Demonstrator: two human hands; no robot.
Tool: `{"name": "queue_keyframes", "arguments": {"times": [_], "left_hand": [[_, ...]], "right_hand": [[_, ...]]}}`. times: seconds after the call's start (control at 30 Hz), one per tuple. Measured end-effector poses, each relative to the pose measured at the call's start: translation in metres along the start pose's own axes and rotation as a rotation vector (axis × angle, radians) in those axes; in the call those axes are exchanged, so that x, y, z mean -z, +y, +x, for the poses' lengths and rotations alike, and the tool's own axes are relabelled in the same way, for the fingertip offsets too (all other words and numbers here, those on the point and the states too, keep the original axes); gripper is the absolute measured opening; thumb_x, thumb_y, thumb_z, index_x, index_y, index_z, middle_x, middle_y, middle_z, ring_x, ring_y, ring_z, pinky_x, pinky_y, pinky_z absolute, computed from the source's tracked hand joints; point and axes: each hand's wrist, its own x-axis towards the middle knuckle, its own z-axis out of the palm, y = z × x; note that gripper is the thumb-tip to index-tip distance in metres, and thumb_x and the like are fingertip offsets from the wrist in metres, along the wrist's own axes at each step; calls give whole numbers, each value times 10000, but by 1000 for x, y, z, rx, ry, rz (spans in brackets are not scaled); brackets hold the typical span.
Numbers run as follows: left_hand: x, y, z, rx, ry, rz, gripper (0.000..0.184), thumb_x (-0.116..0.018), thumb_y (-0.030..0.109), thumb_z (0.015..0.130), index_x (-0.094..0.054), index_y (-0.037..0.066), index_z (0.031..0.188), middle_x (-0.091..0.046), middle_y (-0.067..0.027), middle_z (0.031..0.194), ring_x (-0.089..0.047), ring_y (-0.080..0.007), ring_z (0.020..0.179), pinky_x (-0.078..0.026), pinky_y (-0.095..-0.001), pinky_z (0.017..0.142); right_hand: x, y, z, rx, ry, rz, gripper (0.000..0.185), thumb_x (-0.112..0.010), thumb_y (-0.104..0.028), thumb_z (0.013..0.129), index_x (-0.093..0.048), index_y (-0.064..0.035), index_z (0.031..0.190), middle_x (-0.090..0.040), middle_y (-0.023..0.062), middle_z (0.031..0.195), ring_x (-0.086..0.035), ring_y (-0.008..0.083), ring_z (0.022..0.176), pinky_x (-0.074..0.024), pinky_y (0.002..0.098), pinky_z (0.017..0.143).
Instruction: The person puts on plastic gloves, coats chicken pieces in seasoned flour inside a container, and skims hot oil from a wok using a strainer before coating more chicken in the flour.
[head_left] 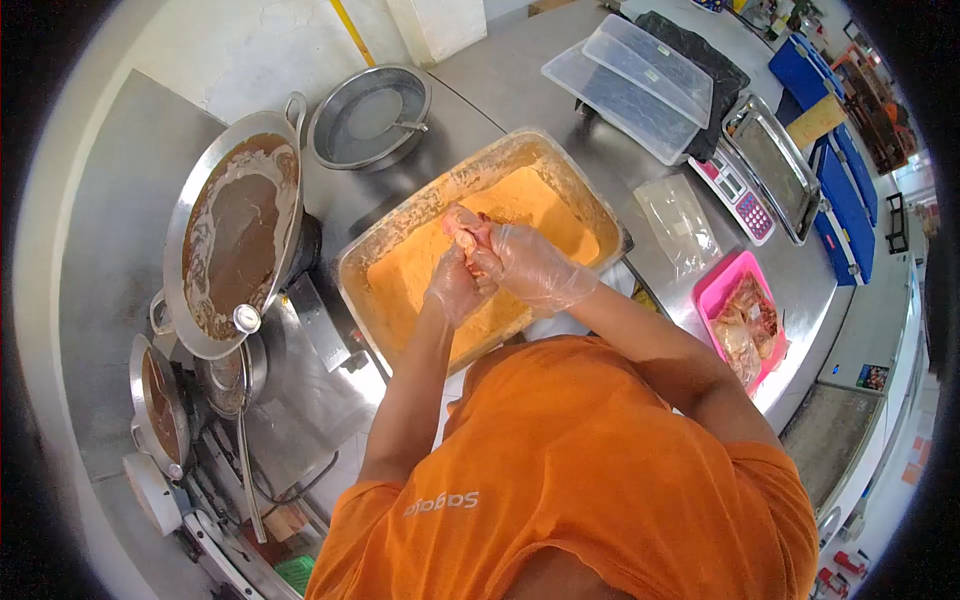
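Both my hands wear clear plastic gloves and are together over a rectangular metal tray (352,262) of orange powdery coating (410,275). My left hand (460,284) is closed on the lower side of a piece of raw meat (466,228), which looks like chicken. My right hand (535,265) grips the same piece from the right, fingers wrapped round it. The pink upper end sticks out above my fingers; the rest is hidden in the gloves. Behind it, a darker patch (515,208) shows in the coating.
At left stand a wide pan of brown oil (240,230) with a dial thermometer (246,318) and a smaller oil pan (160,400). Behind the tray is a metal basin (370,115). Rightward are clear lids (630,90), a scale (735,195) and a pink tray of raw meat (708,290).
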Motion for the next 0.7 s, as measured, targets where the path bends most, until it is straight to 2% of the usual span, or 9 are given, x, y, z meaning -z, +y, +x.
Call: {"name": "queue_keyframes", "arguments": {"times": [0.13,0.2,0.23,0.27,0.37,0.4,0.47,0.57,0.7], "left_hand": [[45,2,35,85,-334,134,319,-467,445,1090,-629,180,1018,-563,43,785,-510,-121,650,-404,-287,551],[44,-4,51,2,-161,302,334,-450,436,1087,-644,165,1099,-625,8,855,-546,-154,715,-434,-310,607],[35,-7,57,-45,-74,381,350,-441,431,1085,-652,157,1140,-657,-9,891,-564,-170,747,-449,-322,636],[-1,-9,28,-187,6,349,315,-424,373,1082,-636,155,993,-637,-5,820,-528,-184,665,-435,-350,603],[-2,9,10,-155,-204,64,384,-437,400,1061,-624,93,926,-616,-43,755,-577,-210,664,-483,-349,595],[-7,6,7,-147,-112,9,403,-447,422,1051,-622,97,891,-614,-48,734,-588,-214,666,-494,-355,606],[-19,1,7,-138,62,-98,447,-467,468,1029,-619,104,820,-610,-58,693,-609,-223,670,-518,-367,626],[-2,-6,22,-164,-44,-213,509,-470,525,1016,-579,138,704,-569,-38,621,-583,-216,605,-497,-361,563],[-6,-7,11,-185,-36,-108,443,-512,492,1017,-516,167,716,-504,-3,601,-560,-188,567,-486,-354,553]], "right_hand": [[4,10,-4,-127,-55,-16,389,-481,-369,1055,-666,-28,1033,-690,210,874,-675,416,877,-532,481,764],[22,1,-2,-284,-103,-98,370,-464,-359,1062,-669,-51,1066,-691,195,862,-678,413,871,-537,479,764],[22,6,-1,-239,-53,-89,356,-465,-351,1063,-668,-59,1073,-690,187,851,-679,411,851,-539,477,747],[15,15,-4,-198,-4,-74,342,-465,-343,1063,-667,-68,1081,-689,180,839,-680,409,831,-541,475,730],[9,6,-12,51,116,-167,283,-484,-302,1054,-664,-87,1090,-684,165,808,-680,398,772,-540,473,674],[7,1,-15,154,152,-220,261,-494,-285,1049,-664,-92,1092,-682,161,798,-680,394,752,-538,473,654],[-3,-2,-25,131,103,-346,250,-511,-279,1041,-663,-83,1067,-678,168,791,-674,394,729,-530,476,630],[-8,-8,-26,45,81,-287,268,-527,-288,1034,-659,-55,1039,-667,190,775,-660,409,700,-519,487,611],[-7,-2,-25,-21,-6,-115,337,-520,-311,1041,-666,-21,950,-648,226,754,-640,439,676,-506,501,604]]}}
